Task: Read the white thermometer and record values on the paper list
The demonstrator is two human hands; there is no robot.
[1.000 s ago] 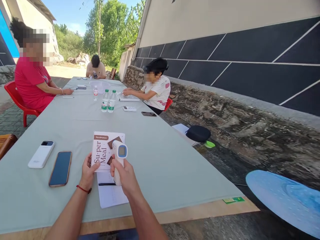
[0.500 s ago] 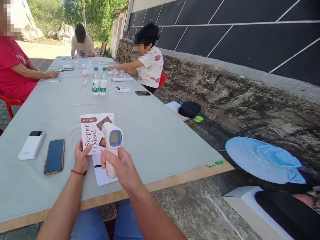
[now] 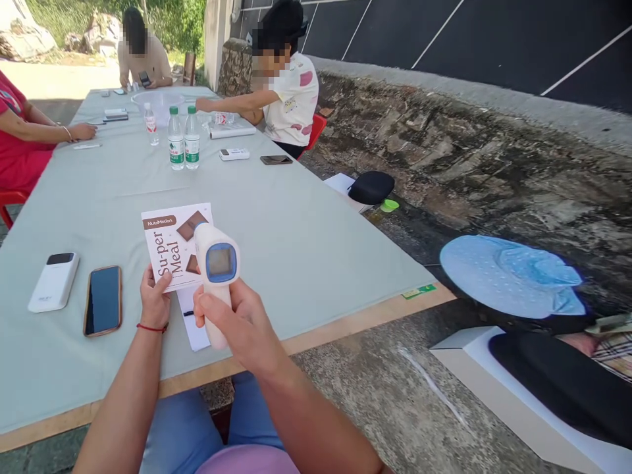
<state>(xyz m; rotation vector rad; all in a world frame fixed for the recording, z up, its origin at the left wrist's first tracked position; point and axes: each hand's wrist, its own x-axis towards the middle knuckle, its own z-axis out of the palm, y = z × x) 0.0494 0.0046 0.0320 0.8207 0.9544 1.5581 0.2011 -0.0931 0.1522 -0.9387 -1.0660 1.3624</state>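
Note:
My left hand (image 3: 156,296) grips the lower edge of a white card (image 3: 165,247) printed "NutriMotion Su-per Meal", with pictures of brown squares. In my right hand (image 3: 239,316) is a white infrared thermometer gun (image 3: 220,260), its blue-framed grey screen facing me and its front end over the card's right side. My fingers wrap round its handle. Beneath both, a white sheet of paper (image 3: 190,329) lies on the table with a black pen (image 3: 188,314) partly showing. Left of my left hand rest a phone (image 3: 103,301) in a brown case and a white power bank (image 3: 54,283).
Two green-capped water bottles (image 3: 176,141) and a smaller bottle (image 3: 151,125) stand farther up the table (image 3: 296,230), before a clear basin (image 3: 157,105). Several people sit around it. On the right are a blue hat (image 3: 508,273) and a white box (image 3: 474,368) with a black case.
My view has tilted down and shifted slightly right, so things sit higher and further left. The thermometer still points over the card, and both hands keep their hold.

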